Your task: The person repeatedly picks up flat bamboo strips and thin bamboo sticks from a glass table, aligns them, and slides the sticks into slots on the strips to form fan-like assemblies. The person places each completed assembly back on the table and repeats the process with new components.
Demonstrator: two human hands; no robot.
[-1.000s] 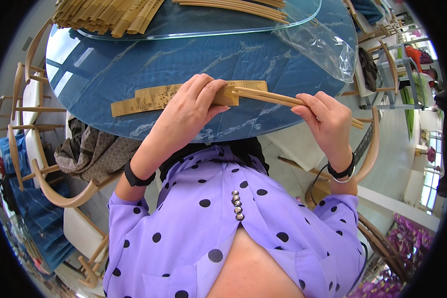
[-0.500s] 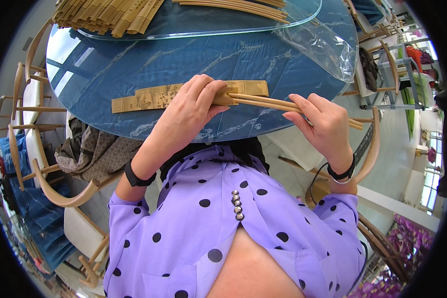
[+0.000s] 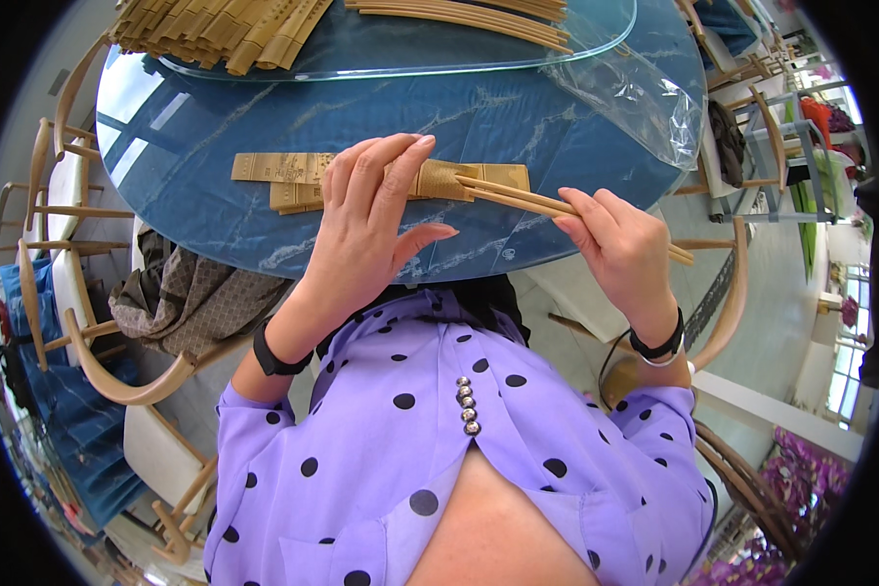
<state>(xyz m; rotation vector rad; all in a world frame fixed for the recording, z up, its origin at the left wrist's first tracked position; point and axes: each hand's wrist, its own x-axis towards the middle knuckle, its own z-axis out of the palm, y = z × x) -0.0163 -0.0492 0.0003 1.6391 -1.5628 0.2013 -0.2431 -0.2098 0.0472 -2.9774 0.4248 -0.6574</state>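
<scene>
A pair of wooden chopsticks [image 3: 520,198] is pinched between the thumb and fingers of my right hand [image 3: 623,256], at the table's near right edge. Their left tips sit at the mouth of a gold-brown paper chopstick sleeve [image 3: 443,183]; how far inside they reach I cannot tell. My left hand [image 3: 369,200] lies over this sleeve, its fingers stretched out and its thumb spread away, covering the middle of it. Beneath are more flat paper sleeves [image 3: 296,198], partly hidden. The printed end of a sleeve [image 3: 273,167] sticks out left of my left hand.
Ahead, a glass turntable [image 3: 381,72] on the blue marbled table [image 3: 200,122] bears a pile of paper sleeves [image 3: 223,31] and loose chopsticks [image 3: 464,18]. A clear plastic bag [image 3: 654,107] lies at the right. Wooden chairs [image 3: 132,386] stand around, one with a patterned cloth [image 3: 190,293].
My left hand has loosened from the sleeve, its fingers straightening and its thumb spreading. The sleeve's left end has swung up and away from me. My right hand with the chopsticks has shifted slightly left.
</scene>
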